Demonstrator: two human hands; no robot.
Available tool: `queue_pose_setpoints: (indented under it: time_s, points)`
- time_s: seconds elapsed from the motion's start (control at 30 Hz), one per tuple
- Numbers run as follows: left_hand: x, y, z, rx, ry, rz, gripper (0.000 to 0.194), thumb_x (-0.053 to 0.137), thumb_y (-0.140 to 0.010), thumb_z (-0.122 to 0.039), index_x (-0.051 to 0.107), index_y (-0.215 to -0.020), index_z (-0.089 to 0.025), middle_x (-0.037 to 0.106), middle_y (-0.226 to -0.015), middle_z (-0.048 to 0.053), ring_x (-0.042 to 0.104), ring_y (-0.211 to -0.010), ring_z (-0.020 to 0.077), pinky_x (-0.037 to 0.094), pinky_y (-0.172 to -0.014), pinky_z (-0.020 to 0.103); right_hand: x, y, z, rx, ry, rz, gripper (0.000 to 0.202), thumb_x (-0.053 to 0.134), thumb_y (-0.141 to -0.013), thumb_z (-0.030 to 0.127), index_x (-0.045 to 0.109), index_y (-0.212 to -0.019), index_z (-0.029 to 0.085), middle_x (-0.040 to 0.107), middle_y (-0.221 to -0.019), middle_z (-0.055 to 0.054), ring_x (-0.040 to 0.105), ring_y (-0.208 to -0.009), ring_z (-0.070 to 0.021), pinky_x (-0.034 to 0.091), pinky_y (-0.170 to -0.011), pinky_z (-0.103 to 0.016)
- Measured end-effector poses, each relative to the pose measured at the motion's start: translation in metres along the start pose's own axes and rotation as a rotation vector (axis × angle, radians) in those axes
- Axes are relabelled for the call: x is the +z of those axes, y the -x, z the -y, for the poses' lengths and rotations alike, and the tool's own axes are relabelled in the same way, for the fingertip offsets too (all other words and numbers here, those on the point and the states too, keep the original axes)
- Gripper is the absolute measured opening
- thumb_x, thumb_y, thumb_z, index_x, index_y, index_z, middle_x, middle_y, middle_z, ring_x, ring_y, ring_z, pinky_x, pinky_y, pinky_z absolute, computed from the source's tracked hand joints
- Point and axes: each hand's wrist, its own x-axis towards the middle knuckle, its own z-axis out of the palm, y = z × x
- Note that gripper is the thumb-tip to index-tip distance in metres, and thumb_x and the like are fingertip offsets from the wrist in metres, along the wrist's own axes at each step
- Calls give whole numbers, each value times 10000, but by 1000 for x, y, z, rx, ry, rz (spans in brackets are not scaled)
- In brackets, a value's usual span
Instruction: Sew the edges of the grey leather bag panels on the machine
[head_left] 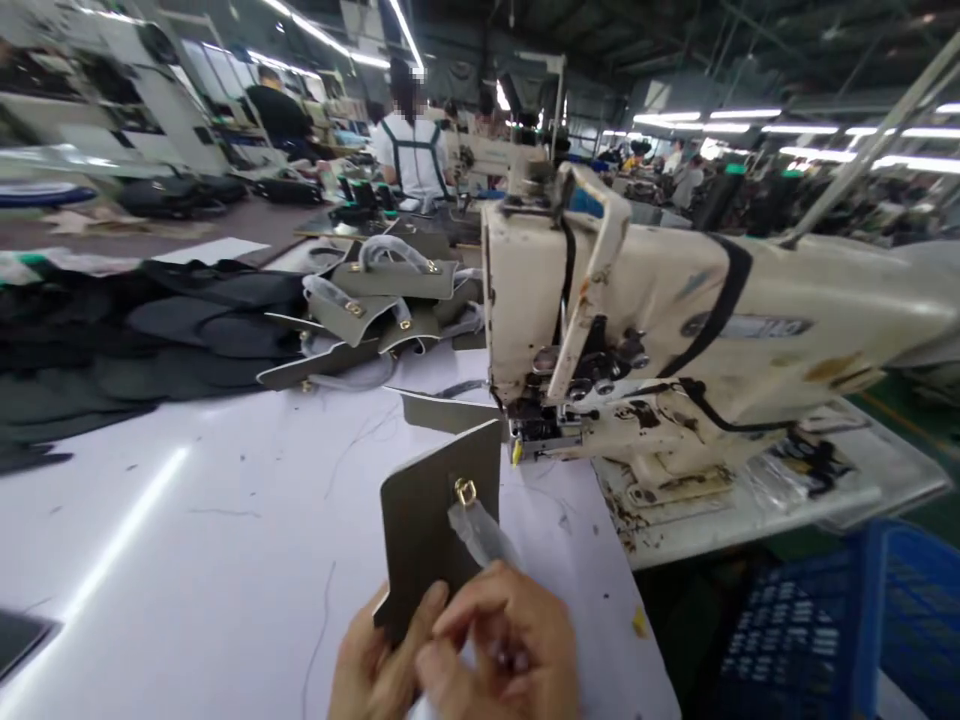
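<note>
My left hand [371, 660] grips the lower edge of a grey-olive bag panel [424, 530], which stands upright above the white table. The panel carries a gold ring fitting [465, 492] and a plastic-wrapped handle [484, 537] that runs down behind my right hand [517, 640]. The right fingers are curled and closed beside the panel's lower part; what they hold, if anything, is hidden. Just beyond the panel stands a cream sewing machine [697, 310], its needle area close to the panel's upper right corner. Another panel [446, 412] lies flat by the machine's foot.
Several similar panels with wrapped handles [397, 275] are heaped at the back of the white table [225, 520]. Dark fabric pieces [150, 330] are stacked at left. A blue plastic basket [810, 620] stands low at right. A person [416, 150] is further back.
</note>
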Motion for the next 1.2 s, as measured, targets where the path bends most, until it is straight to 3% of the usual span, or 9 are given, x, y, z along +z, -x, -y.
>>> queue_pose_setpoints:
  time_s: [0.13,0.2,0.27,0.37,0.47,0.63,0.77,1.0,1.2]
  points:
    - [-1,-34,-26,-212,284,-40,387,837,-652,-408,683,-933,-191,748,-847,31,702,-721,224,584,-633,285,-38,-31,-17,70,265,-180,253,650,-864,440,722,-871,197,564,-618,2,462,-555,-128,367,-521,-238]
    - [3,-54,-37,-277,374,-52,434,848,-631,-368,655,-981,-198,742,-788,10,704,-673,215,580,-596,282,-51,-44,-29,122,282,-117,321,651,-863,478,735,-924,174,599,-704,-23,515,-657,-150,402,-587,-241]
    - [7,-72,-44,-296,421,-55,410,833,-645,-323,642,-988,-205,736,-753,-7,703,-643,198,574,-578,268,-57,-52,-38,220,224,-10,378,643,-862,514,731,-836,148,522,-629,1,449,-597,-124,352,-539,-226]
    - [14,-94,-47,-300,457,-34,371,803,-669,-278,644,-998,-210,746,-776,-8,705,-632,184,573,-576,258,-55,-58,-41,336,109,73,412,666,-837,535,719,-796,129,302,-528,68,233,-505,-79,185,-463,-219]
    - [21,-109,-47,-287,462,-26,367,793,-683,-285,645,-1009,-204,753,-818,-5,709,-652,180,573,-597,257,-51,-64,-34,329,80,51,408,694,-813,525,734,-784,120,269,-512,80,177,-504,-73,145,-464,-227]
    - [33,-131,-53,-206,429,42,319,775,-722,-308,643,-989,-193,753,-858,-5,696,-654,159,565,-605,242,-49,-79,-28,320,91,30,428,676,-832,523,743,-673,131,408,-472,44,248,-472,-69,204,-467,-224]
    - [42,-148,-59,-191,404,88,363,758,-745,-355,635,-1059,-218,759,-894,6,712,-696,175,579,-638,258,-43,-91,-35,302,28,-60,452,690,-818,527,718,-590,137,558,-529,-9,362,-488,-82,243,-463,-221]
    - [41,-164,-72,-245,313,186,462,806,-649,-272,580,-1048,-216,741,-796,18,676,-542,194,567,-494,292,-28,-102,-41,221,145,-203,436,675,-838,511,713,-616,137,593,-542,-12,462,-513,-107,283,-468,-227]
    - [44,-166,-76,-189,300,153,511,802,-621,-243,558,-1068,-213,741,-870,30,674,-539,184,561,-482,277,-21,-111,-46,223,78,-290,436,691,-814,524,713,-610,140,611,-538,-15,487,-512,-117,303,-473,-236]
